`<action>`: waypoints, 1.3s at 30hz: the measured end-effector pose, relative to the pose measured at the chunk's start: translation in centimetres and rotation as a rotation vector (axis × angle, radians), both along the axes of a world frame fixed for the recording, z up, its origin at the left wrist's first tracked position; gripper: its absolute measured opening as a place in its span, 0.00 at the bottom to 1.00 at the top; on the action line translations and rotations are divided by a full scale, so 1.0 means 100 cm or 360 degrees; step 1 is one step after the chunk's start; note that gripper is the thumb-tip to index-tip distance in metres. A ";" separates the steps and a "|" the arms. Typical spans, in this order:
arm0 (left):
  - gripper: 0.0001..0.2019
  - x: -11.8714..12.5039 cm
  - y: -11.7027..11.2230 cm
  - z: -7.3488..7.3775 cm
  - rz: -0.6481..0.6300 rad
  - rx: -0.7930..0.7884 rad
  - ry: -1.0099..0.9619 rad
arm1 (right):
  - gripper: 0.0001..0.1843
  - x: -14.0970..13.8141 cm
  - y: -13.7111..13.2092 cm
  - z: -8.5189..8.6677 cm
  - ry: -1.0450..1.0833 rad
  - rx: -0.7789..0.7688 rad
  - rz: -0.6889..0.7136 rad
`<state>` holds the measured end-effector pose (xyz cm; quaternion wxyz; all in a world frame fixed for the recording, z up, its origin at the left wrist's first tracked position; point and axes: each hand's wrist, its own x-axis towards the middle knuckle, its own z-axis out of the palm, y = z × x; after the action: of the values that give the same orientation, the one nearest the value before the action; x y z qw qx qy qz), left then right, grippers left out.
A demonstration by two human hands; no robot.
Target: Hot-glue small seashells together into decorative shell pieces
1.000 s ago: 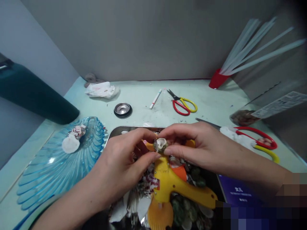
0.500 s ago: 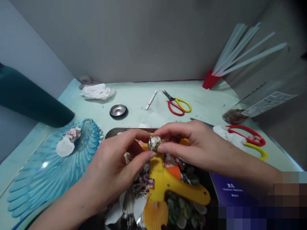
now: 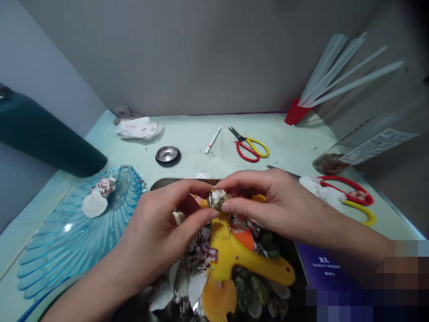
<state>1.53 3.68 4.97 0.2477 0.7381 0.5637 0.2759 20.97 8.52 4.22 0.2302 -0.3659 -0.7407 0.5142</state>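
Observation:
A small rounded shell, white with a greenish-brown speckled side, sits between the fingertips of both hands. My left hand pinches it from the left with thumb and index finger. From the right, the thumb and fingers of my right hand close on it. Right below the shell is a yellow tool with a side handle that has a hole at its end. It lies over a metal tray of assorted shells, among them an orange scallop shell. My hands hide part of the tray.
At left stand a blue glass shell-shaped dish and a dark green cylinder. Behind are a round metal lid, a marker and scissors. Translucent sticks fill a red cup; a purple booklet lies right.
The whole view has shifted slightly to the right. Both hands keep nearly the same grip on the shell; nothing has been let go or picked up.

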 end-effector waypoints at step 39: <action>0.12 -0.003 -0.008 -0.001 -0.0070 0.0246 0.0053 | 0.08 -0.004 -0.009 0.004 0.0016 0.0240 0.0057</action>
<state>1.21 2.92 4.86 0.1867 0.7716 0.5284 0.3008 20.58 7.62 4.66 0.2515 -0.3315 -0.7827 0.4629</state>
